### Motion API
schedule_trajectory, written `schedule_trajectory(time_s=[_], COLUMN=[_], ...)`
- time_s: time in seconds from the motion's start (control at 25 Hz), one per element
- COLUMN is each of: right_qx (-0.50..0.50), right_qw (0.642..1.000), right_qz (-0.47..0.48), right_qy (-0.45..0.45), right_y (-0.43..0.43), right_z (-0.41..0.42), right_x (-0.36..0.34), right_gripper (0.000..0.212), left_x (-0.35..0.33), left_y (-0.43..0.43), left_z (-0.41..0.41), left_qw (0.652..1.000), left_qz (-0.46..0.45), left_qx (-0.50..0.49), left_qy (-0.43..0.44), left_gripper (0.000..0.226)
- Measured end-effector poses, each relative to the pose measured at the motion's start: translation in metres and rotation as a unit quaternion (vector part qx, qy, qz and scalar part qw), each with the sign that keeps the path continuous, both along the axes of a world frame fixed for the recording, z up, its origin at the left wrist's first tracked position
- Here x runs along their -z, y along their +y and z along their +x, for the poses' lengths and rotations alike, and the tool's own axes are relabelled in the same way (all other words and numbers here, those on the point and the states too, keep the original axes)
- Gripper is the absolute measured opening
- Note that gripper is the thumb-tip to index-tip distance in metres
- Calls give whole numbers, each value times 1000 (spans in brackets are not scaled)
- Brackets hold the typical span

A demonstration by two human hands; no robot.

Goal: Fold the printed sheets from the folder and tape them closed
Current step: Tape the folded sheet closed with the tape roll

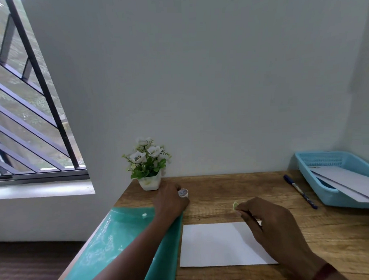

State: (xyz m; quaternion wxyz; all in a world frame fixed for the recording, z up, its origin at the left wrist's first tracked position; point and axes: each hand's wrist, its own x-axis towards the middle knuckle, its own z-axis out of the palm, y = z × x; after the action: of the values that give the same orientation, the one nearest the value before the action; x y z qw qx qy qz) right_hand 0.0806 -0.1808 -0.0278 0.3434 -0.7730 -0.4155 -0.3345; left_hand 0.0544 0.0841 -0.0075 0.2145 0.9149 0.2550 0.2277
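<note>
At the far edge of the counter [233,186], the left hand [171,200] grips a white tape roll [183,193]; the right hand [272,226] pinches a tape piece [235,205] above the folded sheet [214,245].

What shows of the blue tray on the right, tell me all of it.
The blue tray looks like light blue plastic, a shallow rectangle with fine mesh walls. It sits flat at the far right corner of the desk, partly cut off by the picture's edge. White sheets lie slanted in it. A blue pen lies left of it, apart.
</note>
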Motion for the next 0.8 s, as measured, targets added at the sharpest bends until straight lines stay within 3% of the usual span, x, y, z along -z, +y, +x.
schedule_trajectory(time_s=[0.16, 0.32, 0.4, 0.48, 0.6, 0.68, 0.8], right_qx=[2, -1, 1, -1, 28, 47, 65], right_qw=[1000, 1000, 1000, 1000, 997, 990, 976], right_qz=[-7, -21, -23, -15, -42, -81, -135], right_qy=[2, 7, 0, -18, -62, -110, -158], right_y=[0, -1, -4, -8, -19, -30, -53], right_z=[0, -2, -1, 0, 1, 0, 1], right_x=[0, -2, -8, -12, -20, -25, -23], right_gripper=[11, 13, 17, 15, 14, 16, 28], left_x=[3, -23, -40, -49, -54, -48, -37], left_y=[0, -17, -46, -81, -118, -134, -154], left_z=[-1, -10, -19, -30, -40, -40, -31], left_qw=[1000, 996, 994, 985, 886, 832, 805], left_qz=[-5, 81, 61, -105, -432, -521, -557], left_qx=[7, 13, 51, 104, 160, 189, 198], left_qy=[1, -21, -80, -93, -44, -27, -38], left_gripper=[25, 59, 44, 28, 24, 20, 20])
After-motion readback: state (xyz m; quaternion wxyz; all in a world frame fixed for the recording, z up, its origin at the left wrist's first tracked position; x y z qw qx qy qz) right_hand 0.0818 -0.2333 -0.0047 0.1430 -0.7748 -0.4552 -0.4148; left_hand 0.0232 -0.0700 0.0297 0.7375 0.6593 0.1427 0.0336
